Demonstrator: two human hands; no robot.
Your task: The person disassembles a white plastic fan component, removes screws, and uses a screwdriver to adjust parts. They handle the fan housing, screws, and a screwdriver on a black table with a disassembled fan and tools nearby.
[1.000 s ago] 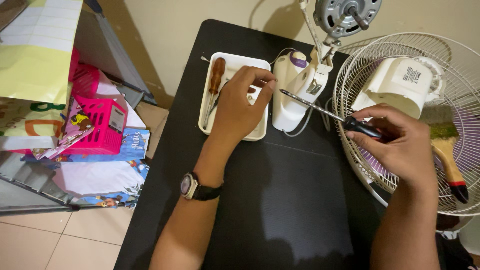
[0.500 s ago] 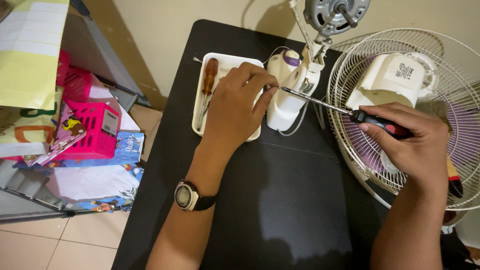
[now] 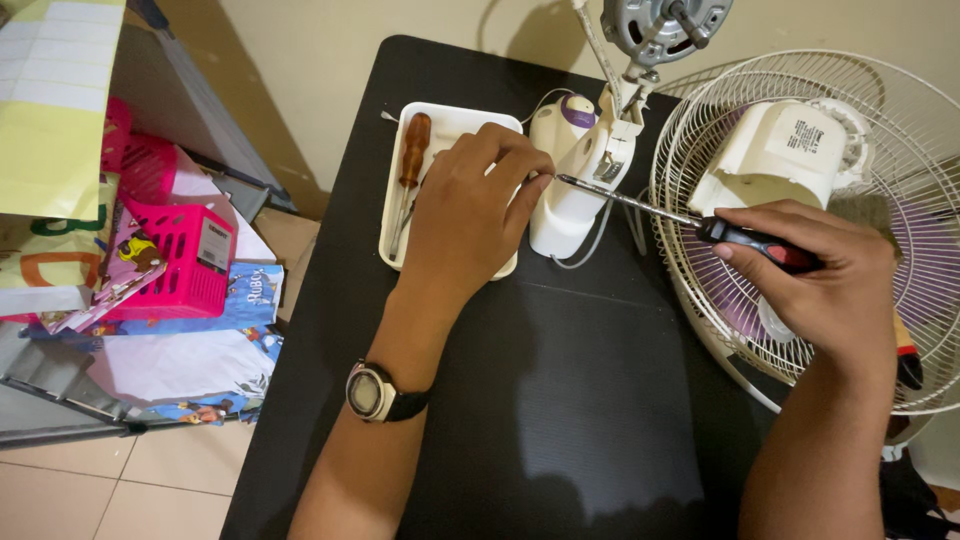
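My right hand [image 3: 815, 275] grips a screwdriver [image 3: 700, 222] with a black and red handle, its long metal shaft pointing left. The tip meets the fingertips of my left hand [image 3: 470, 215], which hovers over a white tray [image 3: 400, 130] on the black table [image 3: 590, 400]. My left fingers pinch at the tip; whether they hold something small is hidden. A second screwdriver with a wooden handle [image 3: 412, 150] lies in the tray. Just behind the tip stands the white fan base [image 3: 578, 170] with a purple knob, and the bare motor [image 3: 655, 25] sits on top of its neck.
A white wire fan guard [image 3: 720, 120] lies at the right, with a white motor cover [image 3: 780, 150] and purple blades inside it. Pink baskets [image 3: 170, 260], papers and a folded cot crowd the floor at the left. A wall runs along the table's far edge.
My right hand has moved the screwdriver left, bringing its tip to my left fingertips. My left hand has lifted slightly off the tray. The view shifted a little to the left.
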